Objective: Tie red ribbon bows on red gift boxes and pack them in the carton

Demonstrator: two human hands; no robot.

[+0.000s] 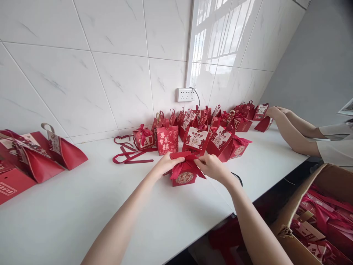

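A small red gift box (184,179) with a gold round print stands upright on the white table (110,217). Across its top lies a red ribbon bow (178,170), its tails hanging over the front. My left hand (167,164) is closed at the left side of the bow, thumb pressed on the ribbon. On the other side my right hand (213,166) pinches the ribbon near the box's top edge. Right behind the box are a red card pouch (167,140) and a red box with a printed white label (196,138).
Several red gift boxes (242,125) line the wall. Loose red ribbons (129,159) lie left of them. More triangular boxes (67,152) stand far left. A cardboard carton (303,184) of red boxes is at lower right. Another person's hands (275,112) hold a red box at the far right.
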